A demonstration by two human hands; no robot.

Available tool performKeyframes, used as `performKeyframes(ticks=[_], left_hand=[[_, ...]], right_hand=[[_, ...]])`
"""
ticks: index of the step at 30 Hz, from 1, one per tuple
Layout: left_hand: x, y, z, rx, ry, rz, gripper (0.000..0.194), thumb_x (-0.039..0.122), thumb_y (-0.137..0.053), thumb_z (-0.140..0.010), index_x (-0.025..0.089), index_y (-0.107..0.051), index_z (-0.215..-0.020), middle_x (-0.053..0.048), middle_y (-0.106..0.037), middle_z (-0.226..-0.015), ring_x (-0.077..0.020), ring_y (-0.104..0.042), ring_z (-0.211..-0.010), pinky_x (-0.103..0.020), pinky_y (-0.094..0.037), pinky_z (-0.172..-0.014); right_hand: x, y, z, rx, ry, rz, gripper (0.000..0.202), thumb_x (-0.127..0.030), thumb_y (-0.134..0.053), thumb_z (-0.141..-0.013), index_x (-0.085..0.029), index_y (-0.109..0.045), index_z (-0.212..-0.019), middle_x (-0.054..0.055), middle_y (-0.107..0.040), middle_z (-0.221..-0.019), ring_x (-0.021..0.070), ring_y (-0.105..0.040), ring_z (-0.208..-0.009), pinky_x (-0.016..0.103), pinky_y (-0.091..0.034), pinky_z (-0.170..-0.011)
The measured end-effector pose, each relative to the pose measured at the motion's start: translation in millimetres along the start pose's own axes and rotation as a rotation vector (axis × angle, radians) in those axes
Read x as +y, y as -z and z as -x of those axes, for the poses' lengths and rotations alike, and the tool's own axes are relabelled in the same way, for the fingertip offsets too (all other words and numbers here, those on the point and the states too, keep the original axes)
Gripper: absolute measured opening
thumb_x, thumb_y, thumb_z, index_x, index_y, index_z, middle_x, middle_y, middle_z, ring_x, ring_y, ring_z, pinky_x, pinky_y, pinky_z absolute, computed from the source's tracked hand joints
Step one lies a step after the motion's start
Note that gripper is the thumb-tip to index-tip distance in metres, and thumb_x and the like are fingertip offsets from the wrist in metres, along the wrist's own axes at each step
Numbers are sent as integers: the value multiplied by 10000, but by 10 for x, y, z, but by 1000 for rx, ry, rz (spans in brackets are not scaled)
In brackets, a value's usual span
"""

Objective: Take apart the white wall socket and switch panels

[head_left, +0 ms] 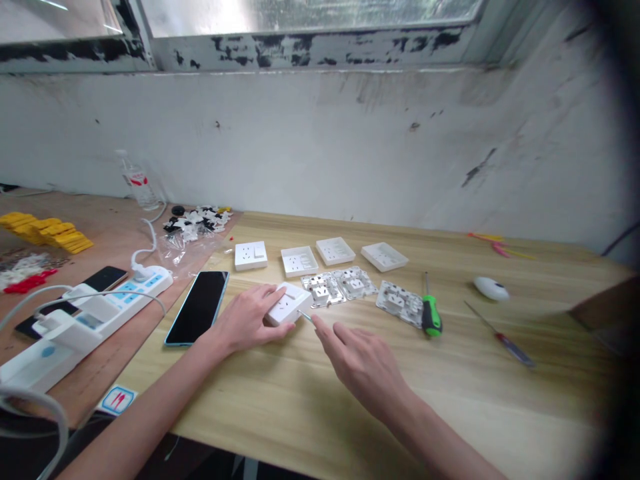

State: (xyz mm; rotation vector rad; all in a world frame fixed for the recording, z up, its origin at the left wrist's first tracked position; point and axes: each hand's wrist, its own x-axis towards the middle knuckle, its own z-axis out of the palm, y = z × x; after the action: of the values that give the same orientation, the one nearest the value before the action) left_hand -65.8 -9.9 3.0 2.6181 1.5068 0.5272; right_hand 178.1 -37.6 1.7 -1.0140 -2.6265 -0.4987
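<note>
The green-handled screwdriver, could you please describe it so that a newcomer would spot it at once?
On the wooden tabletop, look past the right hand and to its right. There, at the right end of a metal socket frame, lies the screwdriver, its shaft pointing towards the wall. Its green-and-black handle sets it apart from the slimmer, dark-handled tool farther right.

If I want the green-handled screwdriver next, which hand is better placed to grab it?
Probably the right hand: it is closer to the green-handled screwdriver, though it would likely need to put down its thin tool first. The left hand is farther off, holding a white socket.
</note>
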Motion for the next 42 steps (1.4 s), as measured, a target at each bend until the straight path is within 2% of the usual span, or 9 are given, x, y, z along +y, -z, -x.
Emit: performKeyframes(ticks=[5,7,9,14,18,21,31,37,42], left_hand=[[-5,-11,-4,-13,-32,-77,702,603,-591,-756,172,-511,-1304,-156,-555,-1289,-319,-543,-1139,-441,-461,-947],[-17,-4,-1,-14,-27,-64,666,596,-580,-771,189,-520,-1295,-133,-559,-1294,-301,-544,-1137,-432,-451,-962],[-34,9,1,-27,-28,-43,634,587,-554,-799,197,-519,-1297,-116,-562,-1301,-287,-540,-1142,-424,-439,-975],[-108,48,2,-52,44,-21,572,519,-457,-887,179,-473,-1347,-115,-543,-1335,-282,-522,-1163,-428,-419,-989],[-159,64,5,-70,74,65,500,467,-380,-934,183,-494,-1329,-84,-566,-1323,-256,-538,-1148,-392,-422,-985],[-163,58,3,-54,58,89,485,465,-383,-932,187,-515,-1306,-74,-578,-1310,-256,-546,-1135,-392,-425,-981],[-128,69,-6,-59,44,81,482,447,-397,-926,182,-506,-1314,-82,-577,-1310,-261,-543,-1139,-400,-425,-977],[-195,80,6,-61,79,144,483,451,-333,-953,197,-511,-1323,-71,-582,-1312,-254,-540,-1165,-378,-418,-985],[-226,123,0,77,200,249,507,452,-207,-985,204,-582,-1221,-71,-664,-1171,-239,-619,-1037,-339,-466,-866]], right_hand=[[-22,154,-168,-198,-44,-48,263,-54,-513,-831,-170,-626,-1038,5,-612,-656,132,-509,-492,309,-128,-474],[-6,213,-210,-228,-77,-95,166,-88,-503,-852,-188,-622,-909,-6,-607,-630,120,-475,-465,311,-100,-473],[31,271,-216,-220,-93,-143,154,-140,-473,-892,-199,-611,-856,-16,-603,-617,114,-453,-452,311,-99,-473],[167,348,-86,-71,2,-284,227,-210,-414,-957,-202,-617,-1057,-9,-614,-668,121,-550,-570,285,-209,-506],[249,243,14,33,-46,-330,303,-227,-377,-977,-183,-573,-1204,32,-658,-808,116,-583,-621,257,-283,-522],[259,142,15,67,-95,-343,332,-218,-366,-978,-183,-562,-1244,45,-663,-829,110,-583,-621,246,-317,-530],[189,38,4,25,-125,-366,355,-226,-329,-983,-164,-580,-1226,45,-662,-800,124,-595,-625,251,-324,-524],[176,41,9,-88,-98,-359,342,-208,-339,-974,-179,-594,-1201,42,-656,-791,122,-572,-606,265,-266,-513],[160,2,52,-90,-82,-365,340,-161,-349,-952,-170,-597,-1183,48,-652,-794,117,-548,-590,263,-239,-505]])
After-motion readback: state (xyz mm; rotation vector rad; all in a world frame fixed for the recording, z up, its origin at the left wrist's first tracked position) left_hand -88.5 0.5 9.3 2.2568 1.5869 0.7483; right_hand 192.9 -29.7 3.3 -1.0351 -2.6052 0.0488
